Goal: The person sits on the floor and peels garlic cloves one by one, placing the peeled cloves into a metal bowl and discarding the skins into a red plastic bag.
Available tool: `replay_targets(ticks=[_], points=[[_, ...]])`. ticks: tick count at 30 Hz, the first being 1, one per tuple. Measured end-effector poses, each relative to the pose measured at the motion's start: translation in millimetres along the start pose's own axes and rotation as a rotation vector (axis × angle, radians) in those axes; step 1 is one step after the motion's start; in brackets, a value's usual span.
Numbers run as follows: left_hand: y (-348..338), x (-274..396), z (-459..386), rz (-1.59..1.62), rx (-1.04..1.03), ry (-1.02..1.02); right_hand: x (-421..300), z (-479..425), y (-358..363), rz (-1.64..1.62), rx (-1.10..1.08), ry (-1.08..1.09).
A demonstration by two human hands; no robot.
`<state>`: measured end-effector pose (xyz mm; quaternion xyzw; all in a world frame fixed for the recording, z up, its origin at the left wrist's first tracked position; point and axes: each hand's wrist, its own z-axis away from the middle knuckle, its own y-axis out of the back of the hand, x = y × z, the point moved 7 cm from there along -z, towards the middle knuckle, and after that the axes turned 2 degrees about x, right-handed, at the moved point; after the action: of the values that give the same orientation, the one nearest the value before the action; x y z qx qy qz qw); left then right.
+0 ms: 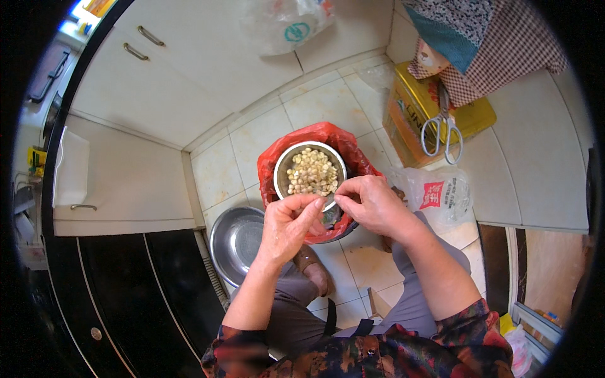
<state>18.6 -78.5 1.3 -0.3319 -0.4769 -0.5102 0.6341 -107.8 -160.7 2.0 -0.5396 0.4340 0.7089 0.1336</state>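
Between my knees stands a bin lined with a red plastic bag [279, 141], and a round steel bowl [278, 177] rests on it. Many small pale, round seeds or beans [312, 171] lie in the bowl. My left hand [293, 222] is over the bowl's near edge, thumb and index finger together at the tips; whether anything is pinched there is too small to tell. Close by on the right, my right hand [368, 201] has its thumb and index finger nearly meeting, with perhaps something tiny and clear at the tips. The fingertips of the two hands are slightly apart.
A larger steel basin [238, 241] sits on the floor at left. On the right are a yellow tin box [411, 118], scissors [443, 125] with grey handles and a clear printed plastic bag [437, 196]. White cabinets [189, 71] enclose the tiled floor; another plastic bag [279, 28] hangs at the top.
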Motion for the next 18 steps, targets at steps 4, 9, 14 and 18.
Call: replay_targets(ticks=[4, 9, 14, 18], points=[[9.5, -15.0, 2.5, 0.081, 0.070, 0.089, 2.6, -1.5, -10.3, -0.152, -0.069, -0.033], [11.1, -24.2, -11.4, 0.172, 0.055, 0.076, 1.6, -3.4, -14.6, -0.196, -0.097, -0.098], [1.9, -18.9, -6.9, 0.169, -0.022, 0.056, 3.1, -5.0, -22.5, -0.308, -0.132, -0.150], [5.1, -24.2, -3.8, 0.194, -0.024, -0.026, 4.9, -4.0, -29.8, -0.393, -0.190, -0.187]])
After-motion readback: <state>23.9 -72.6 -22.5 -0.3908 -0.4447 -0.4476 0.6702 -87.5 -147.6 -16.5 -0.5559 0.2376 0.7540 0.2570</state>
